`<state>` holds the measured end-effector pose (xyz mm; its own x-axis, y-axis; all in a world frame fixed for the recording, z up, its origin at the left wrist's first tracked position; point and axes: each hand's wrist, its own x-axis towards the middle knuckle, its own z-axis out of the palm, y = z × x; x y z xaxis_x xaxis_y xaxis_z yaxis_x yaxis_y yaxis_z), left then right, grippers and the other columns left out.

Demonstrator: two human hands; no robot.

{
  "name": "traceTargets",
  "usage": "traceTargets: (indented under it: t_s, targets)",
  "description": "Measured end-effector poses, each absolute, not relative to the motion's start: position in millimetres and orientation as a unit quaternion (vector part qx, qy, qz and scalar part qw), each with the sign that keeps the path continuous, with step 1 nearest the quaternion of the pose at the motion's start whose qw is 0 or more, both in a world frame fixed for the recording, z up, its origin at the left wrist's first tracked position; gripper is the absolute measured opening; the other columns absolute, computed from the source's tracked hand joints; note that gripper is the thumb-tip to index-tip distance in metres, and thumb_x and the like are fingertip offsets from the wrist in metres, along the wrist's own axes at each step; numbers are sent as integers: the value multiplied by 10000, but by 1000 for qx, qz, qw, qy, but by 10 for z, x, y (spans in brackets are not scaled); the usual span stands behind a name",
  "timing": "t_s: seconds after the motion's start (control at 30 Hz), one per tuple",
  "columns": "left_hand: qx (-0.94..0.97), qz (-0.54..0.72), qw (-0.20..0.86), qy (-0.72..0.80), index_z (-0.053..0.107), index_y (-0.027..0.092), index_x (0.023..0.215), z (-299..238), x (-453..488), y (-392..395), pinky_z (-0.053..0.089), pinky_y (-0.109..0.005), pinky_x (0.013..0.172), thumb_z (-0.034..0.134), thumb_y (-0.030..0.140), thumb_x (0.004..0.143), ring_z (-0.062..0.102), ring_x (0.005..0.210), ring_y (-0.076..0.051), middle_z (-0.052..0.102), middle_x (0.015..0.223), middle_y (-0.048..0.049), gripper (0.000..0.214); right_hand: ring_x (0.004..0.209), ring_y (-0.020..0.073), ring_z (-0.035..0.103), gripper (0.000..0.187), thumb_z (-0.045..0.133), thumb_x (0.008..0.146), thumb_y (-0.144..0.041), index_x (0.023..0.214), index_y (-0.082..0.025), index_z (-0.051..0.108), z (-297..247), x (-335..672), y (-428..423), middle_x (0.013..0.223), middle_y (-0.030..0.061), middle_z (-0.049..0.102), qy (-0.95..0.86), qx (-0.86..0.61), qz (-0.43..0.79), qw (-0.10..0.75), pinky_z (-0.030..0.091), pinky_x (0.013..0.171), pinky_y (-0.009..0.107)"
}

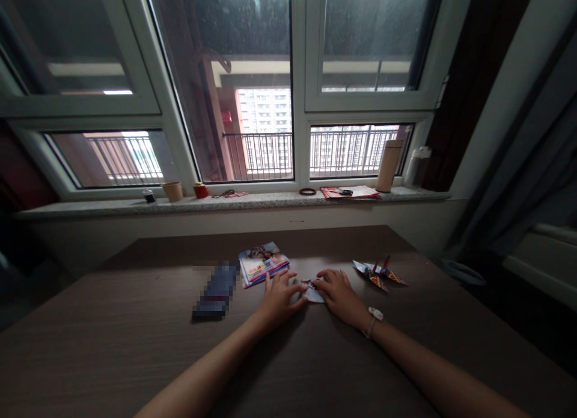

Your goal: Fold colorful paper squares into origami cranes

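Observation:
My left hand (278,298) and my right hand (339,295) rest on the brown table (135,334), meeting over a small folded piece of patterned paper (312,293). Both hands pinch or press that paper with fingertips, the fingers curled together. A finished paper crane (377,272) of colourful paper lies just right of my right hand. A stack of colourful printed sheets (262,263) lies just beyond my left hand. A bracelet sits on my right wrist.
A dark blurred-out flat object (216,290) lies left of the sheets. The stone windowsill (225,202) carries small cups, a red ring, red paper with scissors (350,192), a tall tan cylinder (388,165) and a white bottle. Curtains hang right.

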<state>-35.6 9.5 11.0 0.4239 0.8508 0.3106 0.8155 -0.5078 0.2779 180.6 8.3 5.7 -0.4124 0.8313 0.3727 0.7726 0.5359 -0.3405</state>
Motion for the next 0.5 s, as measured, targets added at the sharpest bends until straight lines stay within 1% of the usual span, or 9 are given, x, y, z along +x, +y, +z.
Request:
traceTargets:
  t_s: [0.1,0.2,0.27,0.33,0.43,0.5]
  targets:
    - [841,212,40,496,705,335,1055,124,-351,90,96,-693,1092,652,426,841,382,1307,-326,539,1347,-58,239,1188,209,475,302,462,882,-122,1080,-269,637,88,1803,78,1187,50,594,-843,-462,54,269,183,1125,538]
    - [839,215,36,499,720,319,996,131,-352,92,97,-692,1096,625,420,861,387,1303,-325,554,1335,-49,193,1191,213,476,281,471,836,-87,977,-256,646,123,1803,55,1081,22,651,-853,-443,60,269,123,1134,559]
    - [837,217,36,501,725,303,950,128,-355,99,109,-687,1102,618,406,867,394,1297,-325,562,1328,-43,170,1215,229,462,260,495,820,-113,973,-259,646,142,1804,36,1065,13,668,-856,-436,69,269,77,1132,586]
    - [835,221,40,502,726,285,919,123,-361,112,128,-677,1105,621,394,867,403,1291,-326,569,1320,-47,160,1244,239,447,259,520,806,-140,998,-263,645,157,1806,21,1093,12,670,-859,-427,82,270,51,1131,596]
    - [833,228,45,502,725,264,892,113,-369,139,166,-652,1106,626,385,866,417,1282,-320,580,1308,-55,158,1290,248,419,271,549,798,-173,1032,-270,646,170,1811,13,1145,11,663,-867,-405,105,270,44,1133,597]
    - [833,231,48,500,724,254,875,109,-373,156,194,-627,1105,625,383,868,426,1274,-311,584,1301,-56,163,1303,253,410,245,566,813,-208,1032,-277,651,173,1815,19,1163,9,661,-867,-398,123,273,39,1130,604]
